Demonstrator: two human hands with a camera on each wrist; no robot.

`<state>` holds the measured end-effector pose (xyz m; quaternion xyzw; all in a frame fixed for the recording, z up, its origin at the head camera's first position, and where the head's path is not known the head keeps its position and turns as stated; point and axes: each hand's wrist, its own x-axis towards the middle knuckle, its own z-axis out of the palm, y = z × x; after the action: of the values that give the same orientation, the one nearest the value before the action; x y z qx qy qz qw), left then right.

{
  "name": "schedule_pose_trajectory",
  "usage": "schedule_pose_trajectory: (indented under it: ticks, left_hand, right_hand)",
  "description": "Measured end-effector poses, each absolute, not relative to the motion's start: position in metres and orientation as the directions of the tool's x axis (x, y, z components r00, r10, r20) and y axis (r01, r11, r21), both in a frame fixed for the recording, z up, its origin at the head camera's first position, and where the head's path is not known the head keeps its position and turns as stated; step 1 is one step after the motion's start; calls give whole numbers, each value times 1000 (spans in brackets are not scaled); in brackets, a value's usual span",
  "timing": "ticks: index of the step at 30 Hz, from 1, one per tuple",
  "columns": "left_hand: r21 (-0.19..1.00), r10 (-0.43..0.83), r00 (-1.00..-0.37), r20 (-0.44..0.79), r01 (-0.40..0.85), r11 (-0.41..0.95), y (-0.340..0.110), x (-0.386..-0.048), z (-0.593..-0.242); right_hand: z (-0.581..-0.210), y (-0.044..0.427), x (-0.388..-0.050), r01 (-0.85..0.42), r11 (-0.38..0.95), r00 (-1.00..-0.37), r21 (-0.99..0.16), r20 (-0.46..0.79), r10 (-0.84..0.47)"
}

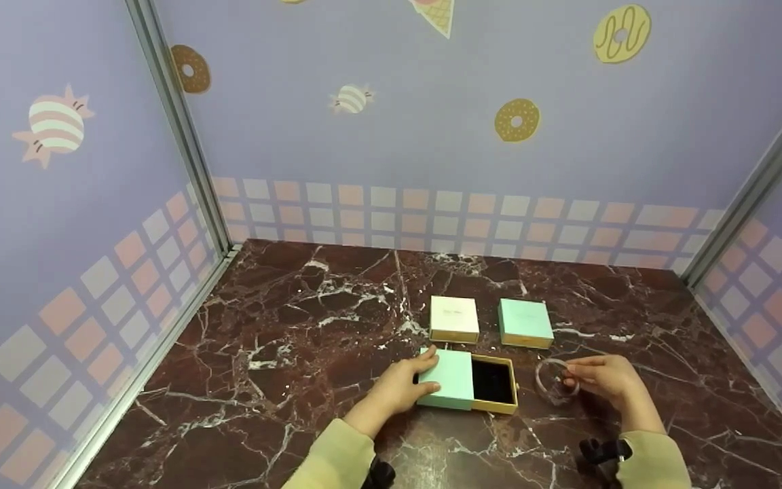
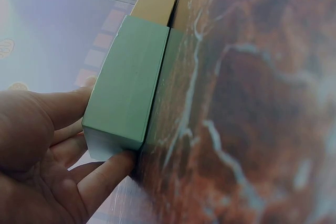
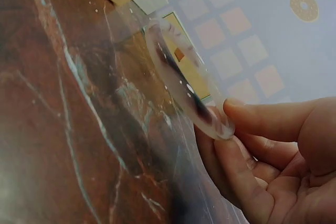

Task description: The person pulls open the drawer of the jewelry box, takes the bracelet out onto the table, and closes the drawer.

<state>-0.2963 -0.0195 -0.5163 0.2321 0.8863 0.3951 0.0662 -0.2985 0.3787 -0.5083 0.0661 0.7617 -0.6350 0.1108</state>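
A mint-green drawer box [image 1: 447,377] lies on the marble tabletop, its yellow drawer [image 1: 494,407] pulled partway out to the right and showing a black lining [image 1: 491,380]. My left hand [image 1: 401,386] grips the closed end of the sleeve, thumb on the near side and fingers on the far side; the left wrist view has the same hand around the green sleeve [image 2: 123,77]. To the right of the drawer, my right hand [image 1: 605,377] pinches a pale translucent bangle [image 1: 540,387] by its edge. In the right wrist view the bangle [image 3: 176,72] is tilted, with dark patches along it.
Behind the opened box stand a cream box [image 1: 454,316] and a second mint box [image 1: 525,320], both shut. The dark red marble table [image 1: 282,407] meets a purple back wall [image 1: 398,149] and side walls with metal corner posts [image 1: 191,136].
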Motion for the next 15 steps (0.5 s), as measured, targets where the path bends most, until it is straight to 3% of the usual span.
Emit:
schedule_pose_trajectory:
  ticks: [15]
  left_hand:
    - [753, 470, -882, 43, 338, 565, -20, -297, -516]
  right_hand:
    - [-508, 370, -299, 282, 275, -959, -919, -277, 55]
